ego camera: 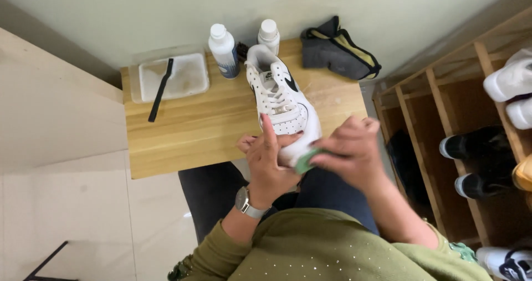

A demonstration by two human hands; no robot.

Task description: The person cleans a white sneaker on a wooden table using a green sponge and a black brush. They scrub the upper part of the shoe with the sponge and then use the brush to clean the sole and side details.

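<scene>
A white sneaker with a black side mark [280,98] lies on the small wooden table [194,131], its toe pointing toward me. My left hand [269,162] grips the toe end, index finger stretched up over the perforated toe box. My right hand [349,151] presses a small green sponge [303,162] against the toe's front edge. A silver watch sits on my left wrist.
Two white bottles [224,51] [269,35] stand at the table's back. A clear tray [185,76] with a black brush [160,90] sits back left. A grey and yellow cloth [338,51] lies back right. A wooden shoe rack [454,137] holding shoes stands to the right.
</scene>
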